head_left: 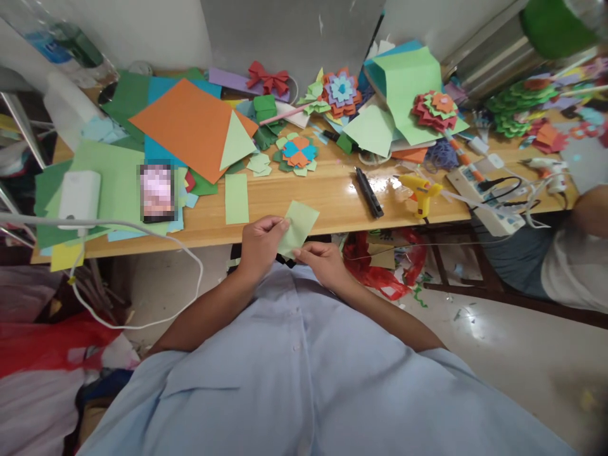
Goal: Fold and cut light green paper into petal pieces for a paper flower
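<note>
A small light green sheet of paper (301, 223) is held up at the table's front edge, tilted, one corner pointing up and right. My left hand (263, 242) pinches its left side between thumb and fingers. At its lower corner, the fingertips of my right hand (323, 261) are closed on the paper. On the table just left of it lies a light green paper strip (236, 199). A black box cutter (367, 192) rests to the right, apart from both hands. Behind the held sheet sits a layered paper flower (299, 154) in orange, blue and green.
A yellow glue gun (420, 194) and a power strip (489, 206) with cables stand at right. Orange paper (190, 130), a phone (158, 192) and a white power bank (78, 198) with a looping cable lie left. Another person's arm (590, 212) shows at far right.
</note>
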Tool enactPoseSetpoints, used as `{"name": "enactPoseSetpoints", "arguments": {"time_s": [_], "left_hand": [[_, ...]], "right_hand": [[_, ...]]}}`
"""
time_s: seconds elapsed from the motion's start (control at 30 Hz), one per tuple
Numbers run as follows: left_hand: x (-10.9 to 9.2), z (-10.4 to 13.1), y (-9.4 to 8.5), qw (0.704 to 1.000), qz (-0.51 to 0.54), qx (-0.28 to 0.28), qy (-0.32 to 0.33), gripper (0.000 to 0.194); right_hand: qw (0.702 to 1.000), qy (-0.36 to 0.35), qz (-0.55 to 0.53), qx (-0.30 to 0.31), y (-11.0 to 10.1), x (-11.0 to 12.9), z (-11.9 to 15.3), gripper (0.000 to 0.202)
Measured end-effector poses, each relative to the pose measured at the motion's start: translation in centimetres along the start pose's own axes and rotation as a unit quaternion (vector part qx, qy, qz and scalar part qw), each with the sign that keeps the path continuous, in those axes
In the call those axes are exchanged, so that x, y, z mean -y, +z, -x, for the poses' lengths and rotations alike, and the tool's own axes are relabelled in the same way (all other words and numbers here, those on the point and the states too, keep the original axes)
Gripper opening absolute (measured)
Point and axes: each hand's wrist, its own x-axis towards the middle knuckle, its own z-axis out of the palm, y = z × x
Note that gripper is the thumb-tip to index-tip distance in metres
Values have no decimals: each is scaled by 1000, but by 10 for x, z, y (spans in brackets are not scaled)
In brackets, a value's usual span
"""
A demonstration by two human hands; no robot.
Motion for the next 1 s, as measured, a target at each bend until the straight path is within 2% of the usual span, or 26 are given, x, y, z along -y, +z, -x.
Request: {"name": "enactPoseSetpoints", "arguments": {"time_s": [0.23, 0.47, 0.6, 0.73, 0.9, 1.0], "left_hand": [[-2, -4, 4, 999, 47, -14, -24, 31], [-1, -5, 5, 997, 63, -45, -19, 28], [-3, -7, 5, 993, 89, -69, -30, 31], [-2, -3, 8, 995, 78, -47, -41, 33], [3, -3, 7, 996, 70, -37, -48, 30], [1, -12, -1, 1000, 4, -25, -13, 29]], "right_hand": [[997, 7, -77, -12, -1, -2, -5, 40], [999, 18, -44, -24, 6, 0, -1, 40], [996, -15, -58, -59, 4, 1, -3, 37], [994, -39, -77, -73, 5, 5, -12, 37], [998, -13, -43, -42, 6, 3, -15, 40], [1000, -16, -8, -5, 2, -5, -11, 38]]}}
